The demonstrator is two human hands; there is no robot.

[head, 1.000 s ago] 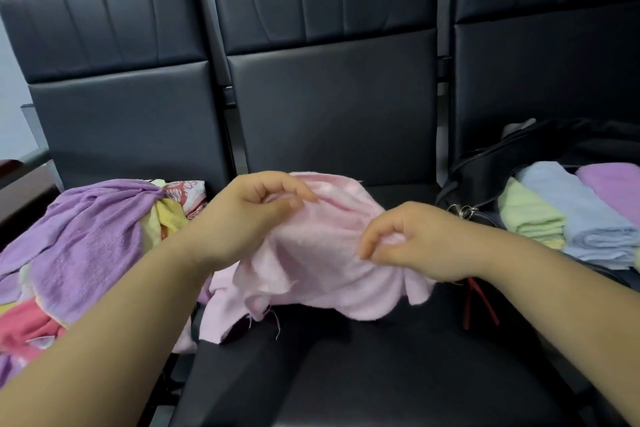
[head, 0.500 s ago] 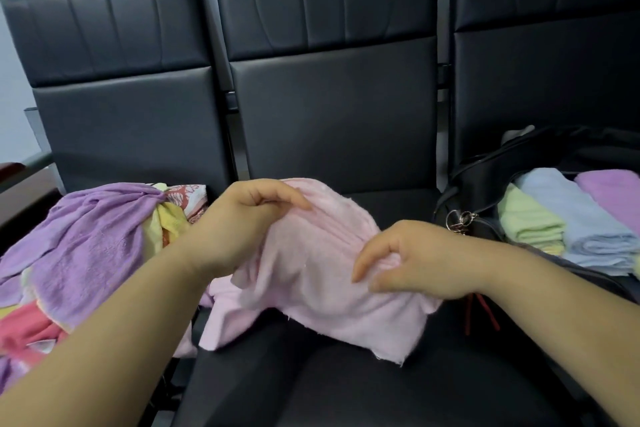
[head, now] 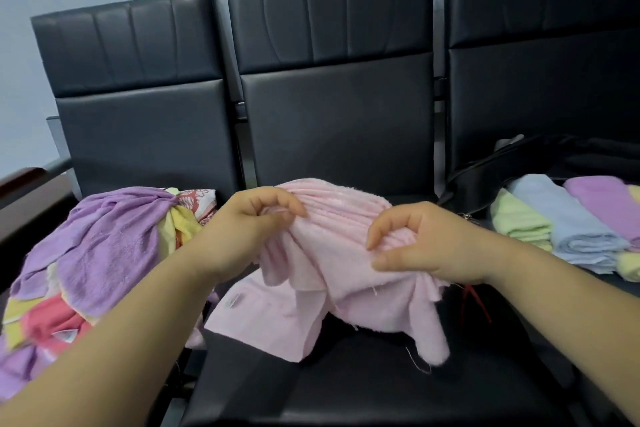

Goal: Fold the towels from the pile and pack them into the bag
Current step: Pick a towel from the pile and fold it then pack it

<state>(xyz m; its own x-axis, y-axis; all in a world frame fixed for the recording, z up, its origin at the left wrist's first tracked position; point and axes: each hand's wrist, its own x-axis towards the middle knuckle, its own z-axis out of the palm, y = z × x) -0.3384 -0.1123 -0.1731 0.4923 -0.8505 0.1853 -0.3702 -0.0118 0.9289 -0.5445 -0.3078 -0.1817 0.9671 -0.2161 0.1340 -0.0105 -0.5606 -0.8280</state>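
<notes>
A: Holding what?

B: Gripping a crumpled pale pink terry towel (head: pixel 329 274) with both hands, above the black padded seat (head: pixel 346 392) of the middle chair.

A: And with the left hand (head: pixel 242 232)?

B: Curled over the gathered top edge of the towel, pinching a ridge of cloth between thumb and bent forefinger. Closed on the fabric, not spread.

A: With the right hand (head: pixel 429 250)?

B: Much the same: clamped on the other end of the bunched edge, forefinger hooked over the top and thumb pressed in from below. Close beside the left, parted only by a short run of pleated cloth.

A: Below the grip?

B: Hangs loose in folds, touching the seat with the lower corners. Shows a small white label (head: pixel 235 300) near the left corner.

A: Anything to the left?

B: A loose pile of unfolded towels (head: pixel 45 315) on the left chair, topped by a rumpled lilac towel (head: pixel 110 239), with yellow and coral-red under it.

A: To the right?

B: An open black bag (head: pixel 485 177) on the right chair, holding folded towels side by side: a pale green towel (head: pixel 519 225), a light blue towel (head: pixel 571 229), a folded purple towel (head: pixel 606 201). Well apart from the pink towel, touching neither hand.
</notes>
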